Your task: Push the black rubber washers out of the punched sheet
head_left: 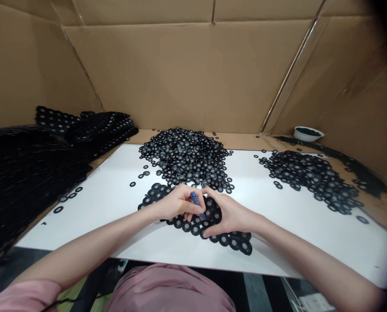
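Observation:
My left hand [182, 203] is closed in a pinch on a small blue stick-shaped thing with pale lettering [195, 199]. Its lower end points down at a strip of joined black rings with grey centres [224, 239], which lies slantwise on the white board. My right hand [230, 212] curves around the strip's middle, thumb on the near side and fingers on the far side, gripping it. Part of the strip is hidden beneath both hands. What the tip of the blue thing touches cannot be made out.
A large heap of loose black rings [190, 156] rises just beyond my hands, and another pile [310, 180] lies to the right. Black stringy material [27, 182] and dotted black sheets [102, 125] fill the left. A white bowl [307, 134] stands back right. Cardboard walls [167, 73] enclose the board [115, 173].

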A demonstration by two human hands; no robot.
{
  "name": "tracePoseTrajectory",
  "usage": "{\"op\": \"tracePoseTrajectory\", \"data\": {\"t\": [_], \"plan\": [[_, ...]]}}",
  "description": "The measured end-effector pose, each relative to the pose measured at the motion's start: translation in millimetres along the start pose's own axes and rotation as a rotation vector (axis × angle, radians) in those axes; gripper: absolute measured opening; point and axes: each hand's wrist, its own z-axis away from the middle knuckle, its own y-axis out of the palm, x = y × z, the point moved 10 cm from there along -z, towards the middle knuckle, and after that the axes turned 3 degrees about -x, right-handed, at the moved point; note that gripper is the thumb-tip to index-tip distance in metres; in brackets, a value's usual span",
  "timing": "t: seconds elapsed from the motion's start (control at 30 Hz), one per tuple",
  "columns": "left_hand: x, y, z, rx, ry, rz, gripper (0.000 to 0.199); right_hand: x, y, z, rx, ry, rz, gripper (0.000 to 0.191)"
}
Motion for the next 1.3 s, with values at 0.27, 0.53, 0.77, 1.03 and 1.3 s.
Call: {"op": "tracePoseTrajectory", "data": {"t": [0.27,0.53,0.77,1.03,1.3], "plan": [[-11.4,-4.3,3.6,-0.039,0.040,0.006,0.015,0.0,3.5,1.0,0.029,0.025,-0.030,0.077],[-17.2,-9.1,5.0,-0.060,0.040,0.037,0.015,0.9,6.1,2.2,0.044,0.012,-0.089,0.074],[-33.2,-22.6,7.1,-0.110,0.107,0.105,0.016,0.8,7.6,3.2,0.077,0.039,-0.112,0.071],[-17.1,-1.2,12.5,-0.024,0.047,-0.027,0.014,1.1,7.0,2.1,0.051,0.004,-0.108,0.065],[-31.5,3.5,17.6,0.005,0.188,-0.269,0.011,6.7,6.0,1.6,0.059,-0.017,-0.141,0.066]]}}
